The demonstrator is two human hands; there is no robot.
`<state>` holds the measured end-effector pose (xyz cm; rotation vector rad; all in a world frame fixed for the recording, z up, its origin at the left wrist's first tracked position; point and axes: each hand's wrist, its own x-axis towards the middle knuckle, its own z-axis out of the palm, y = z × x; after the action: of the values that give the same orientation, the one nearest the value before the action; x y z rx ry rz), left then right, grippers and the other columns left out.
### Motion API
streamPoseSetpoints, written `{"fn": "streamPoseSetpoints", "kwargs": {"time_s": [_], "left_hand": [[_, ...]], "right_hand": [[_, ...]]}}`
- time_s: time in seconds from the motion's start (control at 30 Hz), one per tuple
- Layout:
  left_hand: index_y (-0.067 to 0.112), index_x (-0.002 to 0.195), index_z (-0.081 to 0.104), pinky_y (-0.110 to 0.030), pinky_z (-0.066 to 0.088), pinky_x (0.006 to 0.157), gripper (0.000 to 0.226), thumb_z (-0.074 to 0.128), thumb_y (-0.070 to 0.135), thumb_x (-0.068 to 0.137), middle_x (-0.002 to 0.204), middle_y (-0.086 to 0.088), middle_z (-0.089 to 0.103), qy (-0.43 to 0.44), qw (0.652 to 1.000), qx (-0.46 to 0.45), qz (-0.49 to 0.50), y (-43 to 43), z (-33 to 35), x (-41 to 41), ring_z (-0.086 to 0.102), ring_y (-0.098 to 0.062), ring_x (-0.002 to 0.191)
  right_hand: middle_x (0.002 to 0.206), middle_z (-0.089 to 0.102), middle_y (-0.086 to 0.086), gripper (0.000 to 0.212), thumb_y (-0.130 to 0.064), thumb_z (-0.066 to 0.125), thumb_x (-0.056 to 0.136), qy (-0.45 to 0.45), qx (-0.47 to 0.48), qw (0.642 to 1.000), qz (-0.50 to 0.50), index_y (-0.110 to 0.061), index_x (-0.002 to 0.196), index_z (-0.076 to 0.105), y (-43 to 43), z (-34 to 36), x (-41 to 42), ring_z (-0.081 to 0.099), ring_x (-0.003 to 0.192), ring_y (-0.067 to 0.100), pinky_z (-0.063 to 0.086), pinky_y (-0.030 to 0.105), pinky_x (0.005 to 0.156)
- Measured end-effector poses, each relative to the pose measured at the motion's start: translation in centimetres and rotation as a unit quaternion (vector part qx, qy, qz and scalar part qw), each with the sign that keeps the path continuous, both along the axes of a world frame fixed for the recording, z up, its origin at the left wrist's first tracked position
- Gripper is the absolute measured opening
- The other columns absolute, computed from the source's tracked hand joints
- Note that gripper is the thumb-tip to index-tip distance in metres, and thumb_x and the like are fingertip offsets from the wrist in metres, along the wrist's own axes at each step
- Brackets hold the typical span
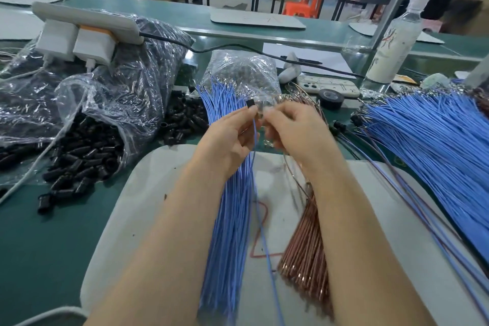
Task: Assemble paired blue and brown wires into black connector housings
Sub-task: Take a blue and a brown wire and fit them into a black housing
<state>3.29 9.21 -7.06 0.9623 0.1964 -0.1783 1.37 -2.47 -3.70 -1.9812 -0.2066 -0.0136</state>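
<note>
Over on the left, spilled black housings lie in heaps, and loose blue wires lie thick on the white pad, so I'd say there's plenty left to do. Now the left hand is up, thumb and fingertips pinching one black housing. The right hand, fingers curled, pinches a wire end just beside it, blue or brown I can't tell through the blur. Further right, brown wires wait, and a few finished-looking pairs lie beside the big blue bundle.
</note>
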Motion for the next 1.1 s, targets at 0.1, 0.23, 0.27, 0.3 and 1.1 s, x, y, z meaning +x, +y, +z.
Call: {"fn": "streamPoseSetpoints", "kwargs": {"time_s": [0.1, 0.23, 0.27, 0.3, 1.1], "left_hand": [[0.009, 0.095, 0.059, -0.017, 0.048, 0.048, 0.006, 0.059, 0.010, 0.090, 0.064, 0.002, 0.064, -0.005, 1.000, -0.014, 0.010, -0.1, 0.2, -0.1, 0.060, -0.007, 0.051], [0.009, 0.103, 0.055, -0.013, 0.041, 0.046, 0.014, 0.060, 0.008, 0.089, 0.063, 0.003, 0.061, -0.032, 0.999, 0.011, -0.009, -0.1, 0.1, -0.3, 0.051, -0.005, 0.045], [0.010, 0.100, 0.056, -0.013, 0.041, 0.046, 0.012, 0.060, 0.008, 0.089, 0.064, 0.002, 0.061, -0.032, 0.999, 0.011, -0.003, -0.2, 0.3, -0.5, 0.052, -0.005, 0.046], [0.011, 0.095, 0.056, -0.013, 0.042, 0.046, 0.009, 0.060, 0.007, 0.089, 0.067, 0.001, 0.062, -0.031, 0.999, 0.012, 0.007, -0.3, 0.3, -0.4, 0.054, -0.005, 0.047], [0.015, 0.088, 0.056, -0.020, 0.046, 0.047, 0.010, 0.064, 0.010, 0.087, 0.073, -0.002, 0.061, -0.047, 0.996, 0.049, 0.064, -0.4, 0.2, -0.6, 0.057, -0.012, 0.060]], "right_hand": [[0.082, 0.071, 0.007, 0.026, -0.031, 0.054, 0.095, 0.057, -0.068, 0.996, -0.031, -0.012, 0.083, 0.068, -0.2, -1.9, 1.0, 0.059, 0.063, 0.010, 0.052, 0.031, 0.067], [0.065, 0.068, -0.003, 0.025, -0.023, 0.053, 0.097, 0.115, 0.117, 0.986, 0.010, -0.017, 0.078, 0.066, 0.7, -2.8, 1.5, 0.056, 0.056, 0.007, 0.042, 0.018, 0.053], [0.063, 0.066, -0.004, 0.025, -0.019, 0.053, 0.097, 0.105, 0.133, 0.985, 0.009, -0.018, 0.075, 0.065, 0.9, -3.0, 1.6, 0.055, 0.056, 0.008, 0.041, 0.017, 0.052], [0.063, 0.064, -0.002, 0.025, -0.017, 0.053, 0.097, 0.096, 0.136, 0.986, 0.007, -0.017, 0.074, 0.064, 0.9, -3.1, 1.6, 0.054, 0.056, 0.009, 0.039, 0.015, 0.051], [0.069, 0.062, 0.010, 0.015, -0.006, 0.060, 0.091, 0.080, 0.133, 0.988, 0.016, -0.010, 0.078, 0.063, 0.8, -3.3, 1.4, 0.057, 0.073, 0.023, 0.046, 0.021, 0.061]]}}
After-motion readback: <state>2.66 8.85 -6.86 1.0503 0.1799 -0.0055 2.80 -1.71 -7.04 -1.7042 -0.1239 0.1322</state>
